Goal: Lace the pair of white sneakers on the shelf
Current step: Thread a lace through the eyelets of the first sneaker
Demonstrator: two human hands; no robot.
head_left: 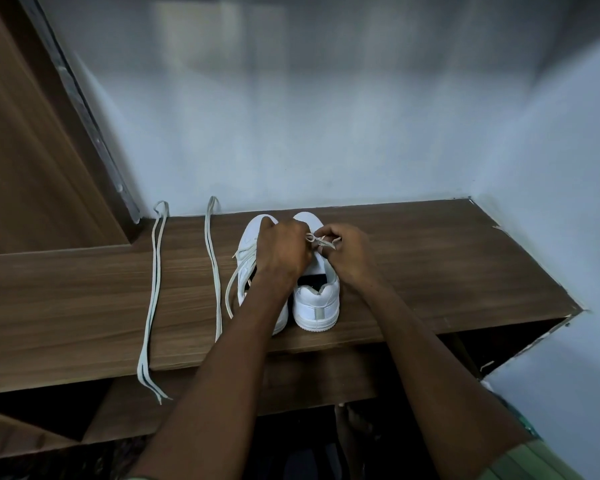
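While both hands work over the right sneaker (317, 299), the risks lie mostly in the thin lace (321, 241) pinched between them. The left hand (283, 251) and right hand (349, 252) sit close together above the forefoot of that shoe, each with fingers curled onto a strand of the lace, which is pulled into a small crossing between the fingertips. The pair stands heels toward the camera on the wooden shelf (447, 258), the left sneaker (253, 244) touching its mate and partly hidden under the left forearm.

A slipped pinch seems the likeliest fault: the strand is narrow and a jerk could draw its tip back out of an eyelet. The eyelets themselves are hidden by the hands, so I cannot tell how many rows are threaded. Uneven pulling could also leave one end short.

The left sneaker's own lace (234, 289) trails loose off its side; the left forearm passing over it could snag it and drag the shoe. Two spare laces (155, 299) lie folded on the shelf well to the left, their ends hanging over the front edge, where a brush from an arm might sweep them off.
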